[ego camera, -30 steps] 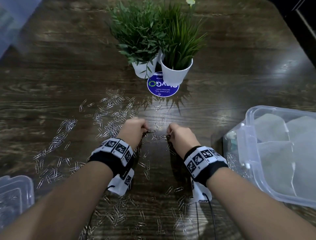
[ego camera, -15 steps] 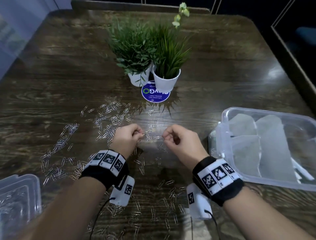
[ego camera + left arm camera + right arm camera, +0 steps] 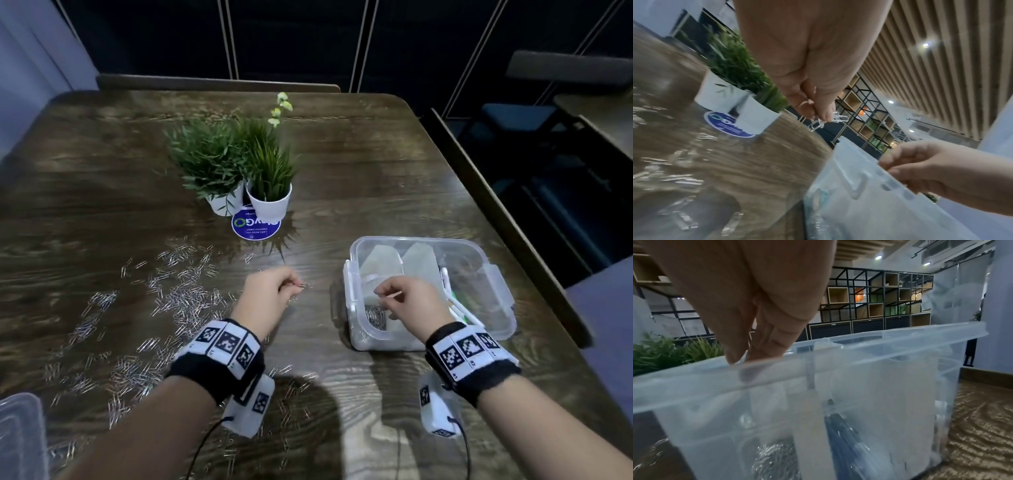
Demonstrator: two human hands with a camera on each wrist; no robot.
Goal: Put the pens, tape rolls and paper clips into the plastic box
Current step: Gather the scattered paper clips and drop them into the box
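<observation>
My left hand pinches paper clips above the surface. My right hand, fingers curled, is over the plastic box; whether it holds anything, I cannot tell.

My head camera looks forward and down across the surface from its near edge. My left wrist camera sits low, close behind the left hand, facing the potted plants. My right wrist camera is almost against the plastic box. All three share that box.
</observation>
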